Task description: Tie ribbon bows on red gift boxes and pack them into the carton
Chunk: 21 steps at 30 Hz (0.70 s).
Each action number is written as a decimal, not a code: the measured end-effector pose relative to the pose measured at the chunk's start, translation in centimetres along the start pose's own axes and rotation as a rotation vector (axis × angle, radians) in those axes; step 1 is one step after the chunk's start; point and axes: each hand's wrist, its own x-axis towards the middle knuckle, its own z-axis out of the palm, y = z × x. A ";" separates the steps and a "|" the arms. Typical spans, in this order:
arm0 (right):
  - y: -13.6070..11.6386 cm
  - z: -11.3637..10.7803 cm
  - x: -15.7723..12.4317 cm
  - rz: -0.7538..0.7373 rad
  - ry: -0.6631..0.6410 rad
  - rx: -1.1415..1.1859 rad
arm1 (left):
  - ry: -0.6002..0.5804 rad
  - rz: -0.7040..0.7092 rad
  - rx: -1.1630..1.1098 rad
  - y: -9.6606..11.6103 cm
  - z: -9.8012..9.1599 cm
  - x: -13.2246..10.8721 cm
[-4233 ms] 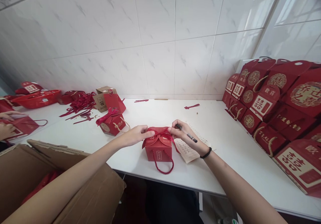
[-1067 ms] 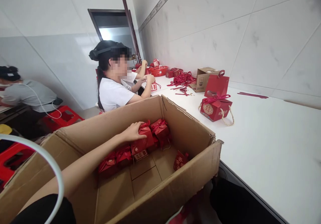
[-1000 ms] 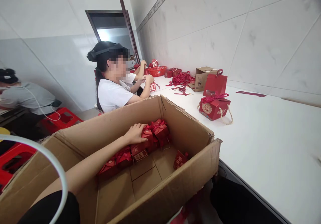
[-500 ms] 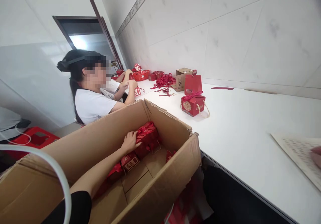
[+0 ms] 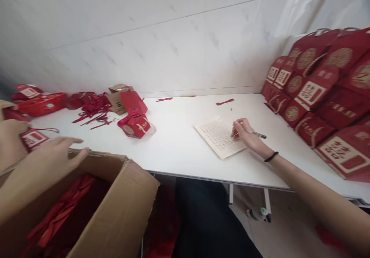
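My left hand [image 5: 54,155] is raised over the open cardboard box [image 5: 115,208], thumb and fingers apart, holding nothing. Below it in the box lie red gift boxes with ribbon [image 5: 69,208], dark and blurred. My right hand [image 5: 244,134] has its fingers closed round a pen [image 5: 258,134] and rests on a cream sheet [image 5: 215,138] covered in rows of small marks. The pen's tip is hidden by the fingers. On the table between my hands stands a red gift box [image 5: 135,125] with a ribbon and a rope handle.
Stacked red gift boxes [image 5: 318,96] fill the right end of the white table [image 5: 173,134]. Farther left are a small cardboard carton [image 5: 115,102], a heap of red ribbons [image 5: 94,105] and a red basket [image 5: 43,104]. Another person's hand [image 5: 11,138] is at the left edge.
The view has swung right. My left hand has let go of the red gift box and risen from inside the cardboard box. My right hand now shows fully, with the pen on the sheet.
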 end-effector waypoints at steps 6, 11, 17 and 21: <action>1.8 -0.6 -0.7 -0.040 0.008 0.091 | 0.061 0.471 0.179 18.7 4.5 6.9; 1.5 -0.8 -0.4 0.008 0.025 0.092 | -0.190 0.689 0.107 30.3 14.2 9.7; 1.4 -1.8 -0.9 0.020 0.097 -0.115 | -0.221 0.462 -0.362 33.8 21.7 10.5; 0.7 -1.2 -1.6 -0.072 0.156 0.007 | -0.271 0.482 -0.401 33.2 22.8 10.2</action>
